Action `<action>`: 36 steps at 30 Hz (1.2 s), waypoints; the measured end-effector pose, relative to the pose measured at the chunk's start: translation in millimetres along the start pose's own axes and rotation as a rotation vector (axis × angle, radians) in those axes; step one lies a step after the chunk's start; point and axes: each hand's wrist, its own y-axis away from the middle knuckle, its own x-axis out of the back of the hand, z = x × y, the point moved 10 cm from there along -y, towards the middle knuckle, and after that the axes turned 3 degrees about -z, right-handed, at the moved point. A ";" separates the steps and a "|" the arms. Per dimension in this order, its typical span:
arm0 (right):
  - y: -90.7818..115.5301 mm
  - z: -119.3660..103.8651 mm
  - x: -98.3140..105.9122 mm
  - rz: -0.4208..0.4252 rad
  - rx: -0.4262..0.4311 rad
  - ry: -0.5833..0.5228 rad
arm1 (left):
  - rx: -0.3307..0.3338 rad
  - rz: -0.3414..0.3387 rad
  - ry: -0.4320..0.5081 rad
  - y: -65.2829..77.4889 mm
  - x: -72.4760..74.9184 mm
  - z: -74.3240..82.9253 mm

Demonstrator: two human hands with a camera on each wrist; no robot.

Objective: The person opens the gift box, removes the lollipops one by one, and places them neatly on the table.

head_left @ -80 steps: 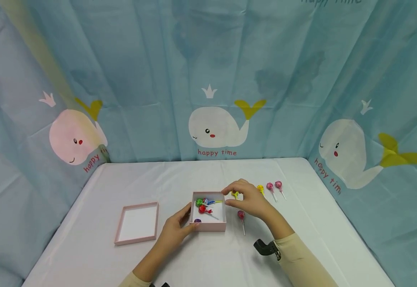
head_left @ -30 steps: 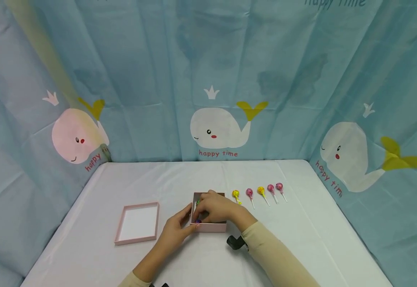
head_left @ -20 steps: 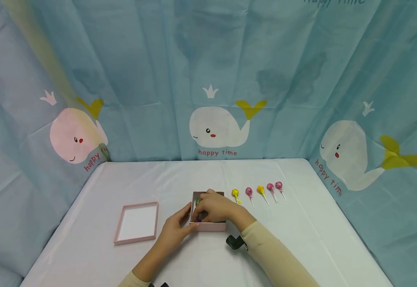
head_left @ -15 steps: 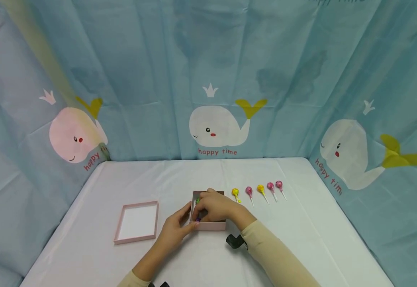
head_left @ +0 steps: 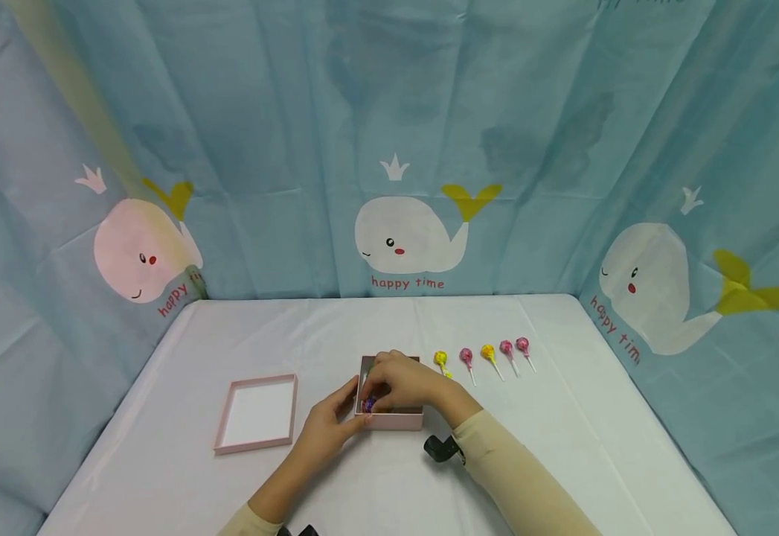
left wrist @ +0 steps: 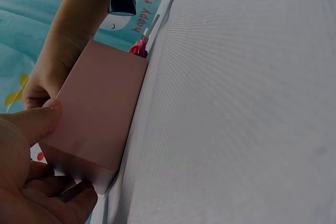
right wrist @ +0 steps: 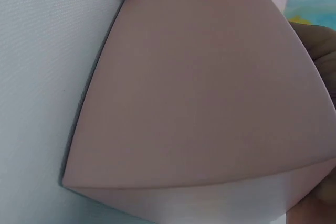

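Behind, a blue curtain [head_left: 262,149] printed with whales and the words "happy time" rises over a bench [head_left: 530,461] spread with white cloth. Two beige sleeves [head_left: 526,476] reach in from the near edge. A pink lid [head_left: 258,411] lies toward the person's left, white inside facing up, well apart from the open pink box [head_left: 392,423] that stands upright near the middle. A person's left hand [head_left: 332,420] grips the box at its near left corner, thumb against the near wall and fingers along the side. The right hand [head_left: 399,380] reaches over the right wall and down inside, thumb and fingertips pinching a purple lollipop [head_left: 368,404] by the head, at the near left corner; most of the box's interior is hidden beneath that hand. A black camera [head_left: 443,448] juts from the right wrist. Past the box's right side, five lollipops line up on the cloth, heads away from the person: yellow [head_left: 440,358], pink [head_left: 466,355], yellow [head_left: 488,351], pink [head_left: 506,347] and pink [head_left: 522,344].
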 end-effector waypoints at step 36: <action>53.0 17.4 73.5 0.431 -0.172 -0.204 | -0.002 0.034 -0.041 -0.6 0.6 3.3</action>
